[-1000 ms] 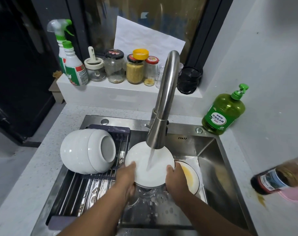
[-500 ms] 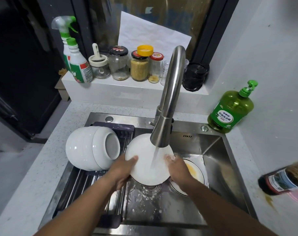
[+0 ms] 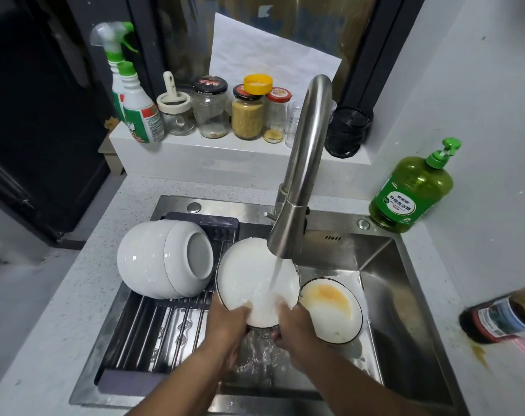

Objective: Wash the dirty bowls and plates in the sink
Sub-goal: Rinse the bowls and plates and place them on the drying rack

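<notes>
Both hands are on the white plate (image 3: 255, 283), tilted up under the faucet (image 3: 297, 187), with the stream of water (image 3: 274, 277) landing right on its face. The left hand (image 3: 229, 325) grips the lower left rim, thumb curled over the front; the right hand (image 3: 291, 324) grips the lower right rim the same way. The plate sits over the middle of the sink (image 3: 405, 295). Just to its right, a second plate (image 3: 331, 310) with an orange stain leans in the basin. On the left, two white bowls (image 3: 162, 259) lie nested on their side on the drying rack (image 3: 153, 334). A green soap bottle (image 3: 411, 193) stands on the table at the sink's back right corner.
</notes>
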